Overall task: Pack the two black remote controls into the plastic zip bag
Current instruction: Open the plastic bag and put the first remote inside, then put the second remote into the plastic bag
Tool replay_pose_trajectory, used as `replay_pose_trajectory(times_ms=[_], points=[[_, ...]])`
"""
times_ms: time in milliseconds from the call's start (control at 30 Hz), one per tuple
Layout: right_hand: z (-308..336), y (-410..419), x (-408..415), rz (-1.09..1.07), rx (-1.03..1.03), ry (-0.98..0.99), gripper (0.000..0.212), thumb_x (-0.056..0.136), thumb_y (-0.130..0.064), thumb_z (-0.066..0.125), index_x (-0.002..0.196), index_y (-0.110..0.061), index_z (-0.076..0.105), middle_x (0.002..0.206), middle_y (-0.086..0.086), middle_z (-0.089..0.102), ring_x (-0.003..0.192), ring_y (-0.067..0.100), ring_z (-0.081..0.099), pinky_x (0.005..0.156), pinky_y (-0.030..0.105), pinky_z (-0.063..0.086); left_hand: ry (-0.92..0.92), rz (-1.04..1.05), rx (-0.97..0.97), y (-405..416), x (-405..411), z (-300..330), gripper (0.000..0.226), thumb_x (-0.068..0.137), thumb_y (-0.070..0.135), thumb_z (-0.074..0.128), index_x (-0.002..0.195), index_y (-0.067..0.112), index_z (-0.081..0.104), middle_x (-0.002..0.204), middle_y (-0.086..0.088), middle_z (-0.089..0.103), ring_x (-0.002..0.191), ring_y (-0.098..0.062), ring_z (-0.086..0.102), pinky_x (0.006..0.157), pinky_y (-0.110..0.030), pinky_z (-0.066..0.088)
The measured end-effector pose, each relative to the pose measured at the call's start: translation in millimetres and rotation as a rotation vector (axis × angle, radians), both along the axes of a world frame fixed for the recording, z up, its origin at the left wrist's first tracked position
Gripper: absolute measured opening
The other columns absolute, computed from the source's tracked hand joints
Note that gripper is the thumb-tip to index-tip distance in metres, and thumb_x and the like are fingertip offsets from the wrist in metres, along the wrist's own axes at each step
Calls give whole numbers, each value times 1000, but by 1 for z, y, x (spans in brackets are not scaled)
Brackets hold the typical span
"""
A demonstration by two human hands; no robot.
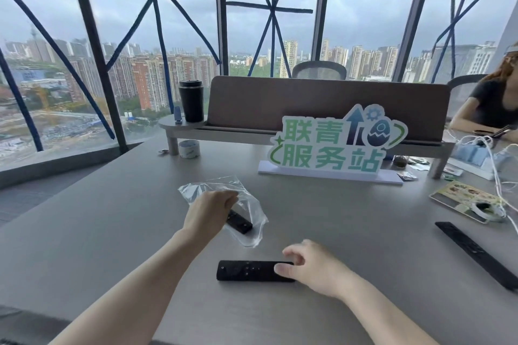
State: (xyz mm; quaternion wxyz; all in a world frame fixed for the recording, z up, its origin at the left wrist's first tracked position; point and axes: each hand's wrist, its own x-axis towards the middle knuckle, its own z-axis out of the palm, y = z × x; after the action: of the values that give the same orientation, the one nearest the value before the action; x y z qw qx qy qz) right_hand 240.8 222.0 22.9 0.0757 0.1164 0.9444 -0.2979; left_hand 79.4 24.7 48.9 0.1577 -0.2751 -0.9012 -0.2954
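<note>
A clear plastic zip bag [253, 211] lies crumpled on the grey table [112, 218], a little left of centre. One black remote [239, 223] lies inside it, its near end showing through the plastic. My left hand [208, 211] rests on the bag, fingers closed around the bag and that remote. The second black remote [246, 271] lies flat on the table nearer to me, lengthwise left to right. My right hand [308, 266] pinches its right end between thumb and fingers.
A green-and-white sign [330, 145] stands behind the bag. A long black bar [476, 253] lies at the right, beside a card [462, 200] and white cables. A tape roll [189, 148], black cup [192, 101] and desk shelf are at the back. Another person sits far right.
</note>
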Motion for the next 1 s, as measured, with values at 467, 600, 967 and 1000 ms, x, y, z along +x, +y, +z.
replay_pose_trajectory(times_ms=[467, 600, 967, 1000], points=[[34, 20, 84, -114, -414, 45, 21, 98, -32, 49, 83, -17, 52, 46, -6, 47, 39, 10, 33, 45, 23, 26, -38, -37, -14, 9, 37, 1, 28, 95, 33, 48, 87, 19, 71, 85, -6, 74, 82, -32, 65, 70, -38, 50], [58, 39, 103, -318, -631, 118, 21, 99, -31, 48, 84, -17, 46, 49, -4, 36, 42, 13, 19, 43, 23, 13, -6, -144, 23, 55, 57, 27, 29, 95, 33, 49, 100, 20, 73, 95, -5, 77, 87, -29, 67, 68, -34, 47], [27, 27, 67, -493, -725, 251, 27, 100, -18, 43, 104, -6, 67, 72, 8, 70, 29, 11, 35, 32, 16, 21, -51, -254, 30, 106, 92, 32, 31, 93, 36, 50, 88, 15, 72, 85, -6, 76, 73, -28, 66, 68, -37, 54], [26, 36, 70, -544, -686, 315, 26, 98, -11, 44, 94, -3, 69, 67, 9, 67, 25, 9, 33, 30, 15, 20, -60, -254, 35, 106, 92, 29, 31, 93, 36, 50, 83, 14, 71, 81, -6, 75, 71, -28, 65, 68, -37, 54]])
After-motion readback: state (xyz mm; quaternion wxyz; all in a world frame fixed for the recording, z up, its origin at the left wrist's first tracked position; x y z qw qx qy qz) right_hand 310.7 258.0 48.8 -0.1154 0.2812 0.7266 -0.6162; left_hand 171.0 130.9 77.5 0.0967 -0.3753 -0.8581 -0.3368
